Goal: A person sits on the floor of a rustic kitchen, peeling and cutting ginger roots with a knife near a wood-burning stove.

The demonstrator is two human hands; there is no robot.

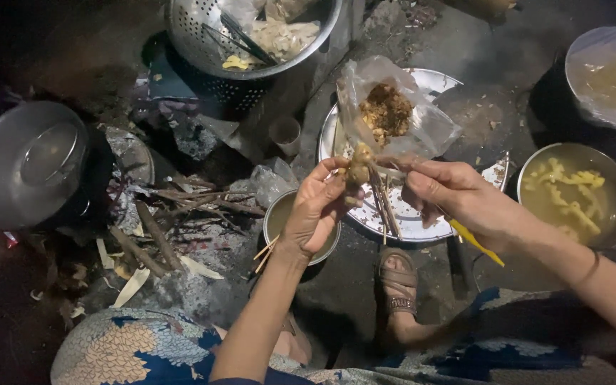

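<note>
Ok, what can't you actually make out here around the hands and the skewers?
Head view:
- Right hand: the thing in its palm; only a yellow handle pokes out.
- Small cup under the left hand: contents hidden.
- Plastic bag: its brown filling is too blurred to identify.
- Covered pot: lid hides the inside.

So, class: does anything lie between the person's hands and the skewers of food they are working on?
Nothing visible does. The left hand already grips the skewers, and the right hand pinches the clear plastic bag that touches their tips.
</note>
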